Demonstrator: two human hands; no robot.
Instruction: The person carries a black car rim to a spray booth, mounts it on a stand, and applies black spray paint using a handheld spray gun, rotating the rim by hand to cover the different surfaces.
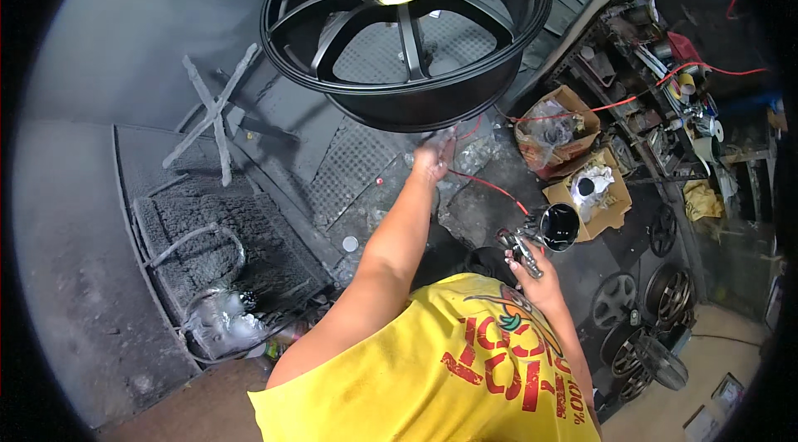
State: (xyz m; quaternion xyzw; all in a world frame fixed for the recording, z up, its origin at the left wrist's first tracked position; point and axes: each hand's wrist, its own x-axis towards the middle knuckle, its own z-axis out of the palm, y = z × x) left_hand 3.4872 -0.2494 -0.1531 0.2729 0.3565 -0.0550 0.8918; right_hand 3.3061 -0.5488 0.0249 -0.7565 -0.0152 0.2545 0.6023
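A dark multi-spoke car wheel (413, 51) is raised at the top of the head view, its spoked face tilted up. My left hand (434, 154) reaches out to just below the wheel's near edge. Its fingers are blurred and partly hidden there, and I cannot tell whether they touch the wheel. Low on the right, my right hand (539, 277) is closed around a metal spray gun (525, 257). The gun's round cup (559, 226) holds dark, glossy liquid. A thin red air hose (494, 185) runs across the floor near the gun.
On the right stand cardboard boxes (600, 222) with plastic and crumpled paper, and a cluttered shelf (657, 110). Several more wheels (669, 292) lie at lower right. To the left are a grey-coated cross-shaped stand (214, 110) and a rough, paint-crusted panel (216, 226).
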